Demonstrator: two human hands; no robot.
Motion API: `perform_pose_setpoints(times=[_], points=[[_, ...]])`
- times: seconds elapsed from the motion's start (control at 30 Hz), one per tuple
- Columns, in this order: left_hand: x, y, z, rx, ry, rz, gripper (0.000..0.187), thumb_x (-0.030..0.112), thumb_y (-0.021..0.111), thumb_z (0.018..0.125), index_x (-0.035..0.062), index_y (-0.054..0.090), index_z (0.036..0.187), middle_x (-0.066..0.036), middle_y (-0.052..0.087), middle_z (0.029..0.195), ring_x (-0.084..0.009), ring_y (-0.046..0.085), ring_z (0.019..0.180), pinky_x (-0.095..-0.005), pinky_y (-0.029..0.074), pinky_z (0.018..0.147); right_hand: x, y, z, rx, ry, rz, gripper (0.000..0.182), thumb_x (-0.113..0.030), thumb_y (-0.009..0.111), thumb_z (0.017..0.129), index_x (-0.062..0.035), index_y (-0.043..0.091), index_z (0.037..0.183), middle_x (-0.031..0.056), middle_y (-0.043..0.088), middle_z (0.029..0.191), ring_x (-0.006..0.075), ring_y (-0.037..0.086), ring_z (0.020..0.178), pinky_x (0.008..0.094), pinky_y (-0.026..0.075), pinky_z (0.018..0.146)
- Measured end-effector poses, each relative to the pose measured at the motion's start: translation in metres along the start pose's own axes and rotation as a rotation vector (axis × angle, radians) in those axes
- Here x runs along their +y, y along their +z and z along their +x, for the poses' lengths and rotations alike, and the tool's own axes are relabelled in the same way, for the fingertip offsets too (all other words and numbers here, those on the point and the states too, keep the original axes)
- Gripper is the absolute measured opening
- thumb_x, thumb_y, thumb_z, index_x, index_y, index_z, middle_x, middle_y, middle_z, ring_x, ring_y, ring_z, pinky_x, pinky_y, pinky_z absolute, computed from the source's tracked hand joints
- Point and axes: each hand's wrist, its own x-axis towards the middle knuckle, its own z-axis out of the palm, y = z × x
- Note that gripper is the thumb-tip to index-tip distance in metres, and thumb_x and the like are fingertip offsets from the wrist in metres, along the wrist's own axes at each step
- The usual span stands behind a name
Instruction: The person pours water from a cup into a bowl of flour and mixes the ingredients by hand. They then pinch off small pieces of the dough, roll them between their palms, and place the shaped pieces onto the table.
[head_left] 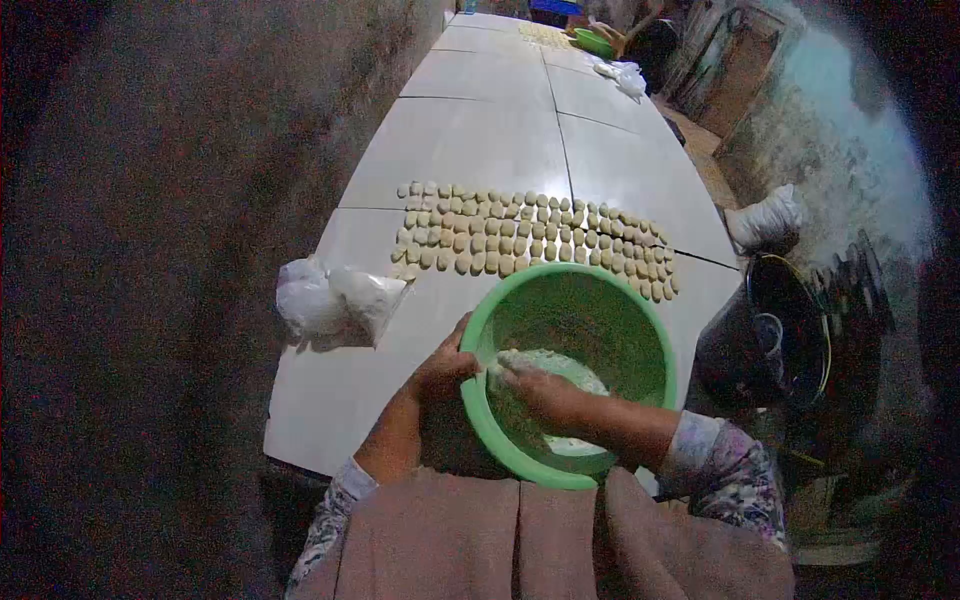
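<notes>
A green plastic basin point(668, 345) stands tilted toward me at the table's near edge. My left hand point(446, 370) is closed around its left rim, with the thumb over the edge. Inside the basin, my right hand point(545, 395) reaches to the left wall. Its whitened fingers are bunched together near the rim, and whatever they may hold is hidden. White floury stuff point(575, 372) lies in the basin under and around the right hand. Beyond the basin, rows of small pale dough pieces point(490, 240) lie on the white table point(470, 130).
White plastic bags point(335, 300) sit left of the basin, and another bag point(622, 78) lies farther back. At the far end, a person's arm point(640, 30) is beside a green basin point(592, 42). A dark bucket point(745, 350) and a white sack point(765, 220) stand right of the table.
</notes>
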Motion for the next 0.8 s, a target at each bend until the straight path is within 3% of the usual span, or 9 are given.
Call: perform_pose_setpoints(times=[0.17,0.23,0.27,0.37,0.47,0.57,0.6,0.7,0.8], points=[[0.011,0.006,-0.008,-0.025,0.001,-0.057,0.083,0.011,0.054,0.060,0.0115,0.023,0.138,-0.011,0.045,0.115,-0.0209,0.049,0.096,-0.0313,0.043,0.082,-0.023,-0.002,0.005,-0.089,0.086,-0.036,0.028,-0.014,0.048,0.083,0.0018,0.049,0.107,0.0227,0.052,0.108,0.0400,0.051,0.101,0.0430,0.043,0.086],[0.016,0.010,-0.014,-0.035,-0.009,-0.089,0.083,0.011,0.054,0.060,0.0113,0.023,0.138,-0.011,0.045,0.115,-0.0209,0.049,0.096,-0.0314,0.043,0.082,-0.004,0.003,0.008,0.134,0.456,0.824,0.017,-0.010,0.046,0.080,-0.0017,0.053,0.094,0.0229,0.055,0.096,0.0399,0.056,0.090,0.0478,0.044,0.078],[0.020,0.012,-0.017,-0.040,-0.014,-0.109,0.083,0.011,0.054,0.060,0.0113,0.023,0.138,-0.011,0.045,0.116,-0.0210,0.049,0.096,-0.0315,0.043,0.083,0.007,-0.003,0.004,0.224,0.215,0.125,0.015,-0.009,0.043,0.082,-0.0013,0.052,0.091,0.0232,0.056,0.088,0.0399,0.056,0.089,0.0481,0.044,0.077],[0.029,0.015,-0.021,-0.050,-0.024,-0.143,0.083,0.011,0.054,0.060,0.0111,0.023,0.138,-0.011,0.045,0.116,-0.0211,0.049,0.097,-0.0316,0.043,0.083,0.006,-0.038,-0.007,0.335,0.337,0.095,0.019,-0.003,0.051,0.076,-0.0024,0.049,0.095,0.0212,0.058,0.089,0.0396,0.058,0.084,0.0480,0.045,0.072],[0.037,0.021,-0.021,-0.058,-0.026,-0.147,0.083,0.011,0.054,0.060,0.0109,0.023,0.138,-0.011,0.045,0.117,-0.0212,0.048,0.097,-0.0318,0.043,0.083,0.007,-0.047,-0.014,0.284,0.387,0.024,0.027,-0.003,0.056,0.074,-0.0032,0.047,0.099,0.0197,0.059,0.084,0.0388,0.059,0.078,0.0483,0.046,0.067],[0.024,0.016,-0.013,-0.060,0.007,-0.098,0.084,0.011,0.054,0.060,0.0108,0.023,0.138,-0.011,0.045,0.118,-0.0214,0.048,0.098,-0.0318,0.043,0.084,0.018,-0.035,-0.015,0.462,0.276,0.002,0.023,-0.013,0.054,0.080,-0.0038,0.050,0.101,0.0195,0.057,0.070,0.0394,0.058,0.069,0.0473,0.045,0.060],[0.016,0.012,-0.009,-0.059,0.025,-0.076,0.084,0.011,0.054,0.060,0.0107,0.023,0.138,-0.011,0.045,0.118,-0.0215,0.048,0.099,-0.0317,0.043,0.084,0.021,-0.037,-0.014,0.355,0.367,-0.003,0.020,-0.019,0.057,0.079,-0.0070,0.054,0.096,0.0179,0.058,0.071,0.0366,0.058,0.068,0.0461,0.046,0.060],[-0.001,0.003,-0.001,-0.053,0.084,-0.015,0.085,0.012,0.055,0.060,0.0106,0.022,0.138,-0.011,0.044,0.120,-0.0219,0.048,0.100,-0.0317,0.043,0.085,0.017,-0.046,-0.014,0.358,0.384,-0.072,0.018,-0.023,0.060,0.078,-0.0090,0.058,0.089,0.0155,0.058,0.070,0.0352,0.058,0.068,0.0447,0.046,0.060],[0.007,0.004,-0.004,-0.082,0.136,0.040,0.085,0.011,0.055,0.061,0.0108,0.021,0.139,-0.011,0.043,0.121,-0.0215,0.048,0.101,-0.0311,0.042,0.085,0.032,-0.038,-0.019,0.341,0.264,0.010,0.019,-0.020,0.060,0.078,-0.0057,0.059,0.090,0.0166,0.059,0.078,0.0360,0.058,0.077,0.0417,0.047,0.068]])
